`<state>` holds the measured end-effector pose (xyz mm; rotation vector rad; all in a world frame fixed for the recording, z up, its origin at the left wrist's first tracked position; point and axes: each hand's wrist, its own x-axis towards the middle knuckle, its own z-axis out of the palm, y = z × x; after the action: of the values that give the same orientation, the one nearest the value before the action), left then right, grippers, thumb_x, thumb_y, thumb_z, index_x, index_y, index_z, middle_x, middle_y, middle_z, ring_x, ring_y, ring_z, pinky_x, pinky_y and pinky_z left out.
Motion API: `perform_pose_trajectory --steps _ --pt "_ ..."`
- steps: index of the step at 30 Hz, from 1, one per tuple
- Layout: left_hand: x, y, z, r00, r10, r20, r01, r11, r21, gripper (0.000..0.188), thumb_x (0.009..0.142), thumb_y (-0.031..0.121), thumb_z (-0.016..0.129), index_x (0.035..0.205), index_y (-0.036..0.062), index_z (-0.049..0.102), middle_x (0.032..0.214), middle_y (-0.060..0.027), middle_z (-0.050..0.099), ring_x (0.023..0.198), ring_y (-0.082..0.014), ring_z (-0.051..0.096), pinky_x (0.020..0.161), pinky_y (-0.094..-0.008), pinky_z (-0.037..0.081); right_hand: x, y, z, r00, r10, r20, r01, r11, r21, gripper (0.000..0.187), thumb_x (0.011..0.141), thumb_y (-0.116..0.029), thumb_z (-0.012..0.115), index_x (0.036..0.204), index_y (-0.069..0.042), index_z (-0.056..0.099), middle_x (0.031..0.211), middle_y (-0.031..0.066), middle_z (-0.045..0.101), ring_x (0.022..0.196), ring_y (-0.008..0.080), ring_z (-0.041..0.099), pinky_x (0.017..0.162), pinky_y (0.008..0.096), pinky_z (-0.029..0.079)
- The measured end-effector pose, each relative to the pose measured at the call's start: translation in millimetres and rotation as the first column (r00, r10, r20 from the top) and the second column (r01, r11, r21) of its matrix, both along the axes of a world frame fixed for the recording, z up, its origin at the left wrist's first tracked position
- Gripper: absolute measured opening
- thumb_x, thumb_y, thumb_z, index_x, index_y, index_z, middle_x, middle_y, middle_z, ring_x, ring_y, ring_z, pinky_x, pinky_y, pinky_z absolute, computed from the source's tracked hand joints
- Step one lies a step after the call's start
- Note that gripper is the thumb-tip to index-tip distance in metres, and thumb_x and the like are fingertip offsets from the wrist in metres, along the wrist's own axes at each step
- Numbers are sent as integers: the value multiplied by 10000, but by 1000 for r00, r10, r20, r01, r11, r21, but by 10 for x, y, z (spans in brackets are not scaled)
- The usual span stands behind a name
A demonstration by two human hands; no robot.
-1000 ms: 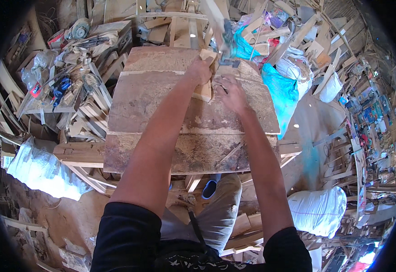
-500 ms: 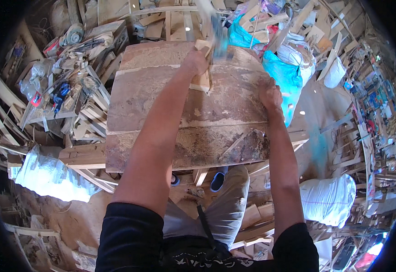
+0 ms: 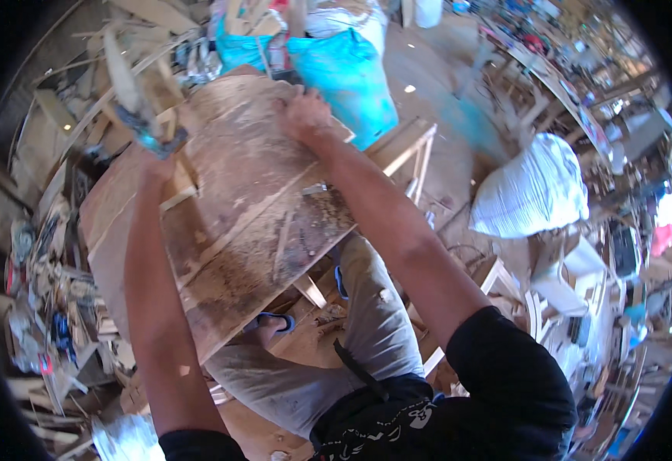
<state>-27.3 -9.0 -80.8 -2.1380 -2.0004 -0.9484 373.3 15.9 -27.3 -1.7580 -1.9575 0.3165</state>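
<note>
A large, worn wooden board (image 3: 244, 184) lies in front of me, stained and strewn with sawdust on its near part. At its far left my left hand (image 3: 159, 163) is closed round a short pale piece of wood (image 3: 180, 183). A blurred tool (image 3: 151, 138) with a dark, bluish, hammer-like head and a long pale upper part hangs right over that hand. Who or what holds it cannot be made out. My right hand (image 3: 307, 117) lies at the board's right edge, its fingers curled; anything in them is hidden. A small metal piece (image 3: 317, 188) sits beside my right wrist.
Teal sacks (image 3: 347, 81) stand just beyond the right hand. A full white sack (image 3: 532, 188) rests on the floor to the right. A wooden frame (image 3: 405, 150) juts out by the board's right edge. Wood scraps (image 3: 67, 303) are heaped along the left.
The view has swung to the right, so the board appears turned and further left. The blurred tool still hangs by my left hand. Both hands keep to the board.
</note>
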Motion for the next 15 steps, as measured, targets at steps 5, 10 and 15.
perform_pose_trajectory --steps 5,10,15 --pt "38 113 12 974 224 -28 -225 949 -219 473 1029 387 556 1427 141 626 1368 -256 662 1281 -433 623 1081 -519 495 55 -13 5 1000 -5 -16 5 1000 5 819 996 -618 529 1485 34 452 1418 329 544 1351 479 531 1139 582 428" --pt "303 5 262 959 215 -185 -264 913 -310 502 1020 414 567 1415 114 640 1325 -268 683 1254 -426 645 1080 -506 499 103 19 -43 1000 -24 3 24 1000 9 835 999 -624 519 1487 50 449 1423 338 542 1344 480 544 1148 575 420" --pt "154 -127 261 986 167 -8 -166 976 -140 533 989 457 626 1357 74 663 1331 -245 687 1242 -408 651 1068 -501 508 -54 76 -67 1000 17 25 -18 999 33 860 1023 -648 467 1490 75 470 1485 360 512 1384 485 519 1179 545 419"
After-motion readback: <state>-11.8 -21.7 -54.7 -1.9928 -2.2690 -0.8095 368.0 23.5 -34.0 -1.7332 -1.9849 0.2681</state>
